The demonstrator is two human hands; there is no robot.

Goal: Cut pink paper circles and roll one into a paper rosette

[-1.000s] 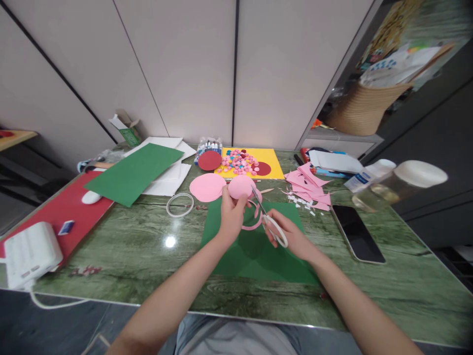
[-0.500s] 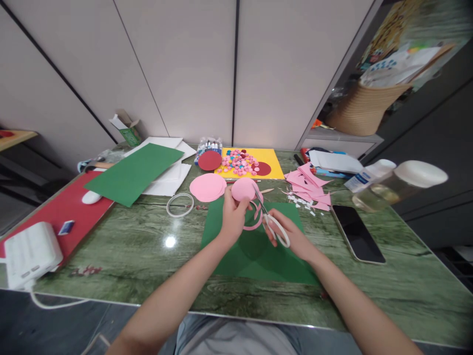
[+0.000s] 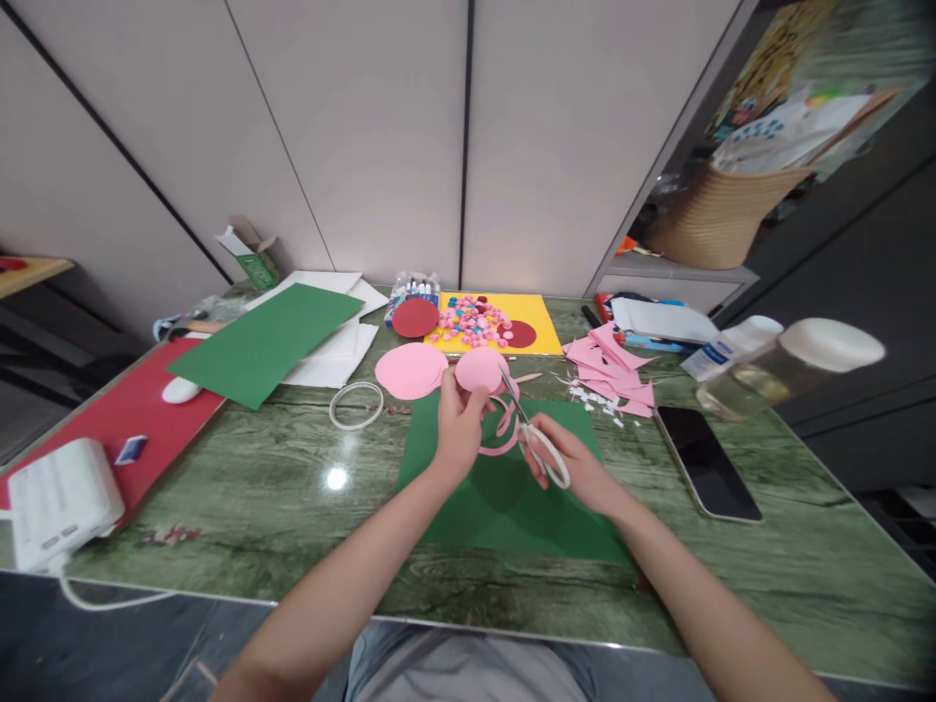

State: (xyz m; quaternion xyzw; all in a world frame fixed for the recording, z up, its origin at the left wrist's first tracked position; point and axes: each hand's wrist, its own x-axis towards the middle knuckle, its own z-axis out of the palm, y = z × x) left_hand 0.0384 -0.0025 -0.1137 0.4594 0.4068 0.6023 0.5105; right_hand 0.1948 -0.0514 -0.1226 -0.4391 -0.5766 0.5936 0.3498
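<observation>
On the green worktop [image 3: 278, 478], a pink disc [image 3: 479, 370], pinched in the left hand's [image 3: 460, 424] fingers over a green sheet's [image 3: 504, 517] far edge, seems well along but not fully trimmed, a pink strip [image 3: 501, 449] curling below. Right-hand [image 3: 570, 463] fingers grip scissors [image 3: 524, 417] at its rim; cut pink circles [image 3: 408, 370] lie toward the worktop's far edge.

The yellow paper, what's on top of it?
A pile of small, mostly pink pieces and, at its right, a red circle, partly covered. The pile hides whatever lies beneath.
</observation>
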